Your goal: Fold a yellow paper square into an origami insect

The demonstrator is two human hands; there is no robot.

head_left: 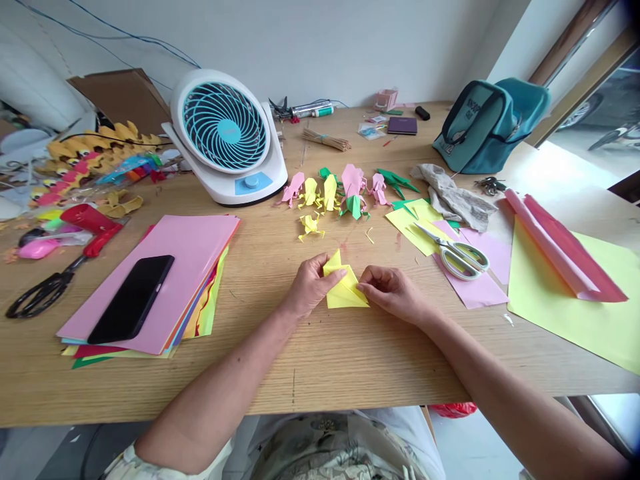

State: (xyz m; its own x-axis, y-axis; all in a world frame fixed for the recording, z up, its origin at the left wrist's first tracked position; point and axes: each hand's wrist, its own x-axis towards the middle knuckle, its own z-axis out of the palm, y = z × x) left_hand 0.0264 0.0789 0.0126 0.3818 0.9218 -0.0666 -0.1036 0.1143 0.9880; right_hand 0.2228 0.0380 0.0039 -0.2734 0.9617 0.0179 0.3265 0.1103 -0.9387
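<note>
Head view: a small, angular piece of folded yellow paper (346, 293) lies between my hands, over the pale wood-grain table (270, 360). My left hand (314, 285) pinches its left side, thumb on top; my right hand (394, 291) nips the right edge, thumb against forefinger. Step in hand, I judge: shaping a fold. Next move probably calls for left thumb steady, edges aligned, crease pressed flat. Pink, yellow and green folded-paper figures (353, 180) beyond.

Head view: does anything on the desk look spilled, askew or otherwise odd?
Only mild clutter: the paper stack on the left has uneven edges poking out, and a grey cloth lies bunched in front of the teal backpack. Both simply look untidy.
</note>
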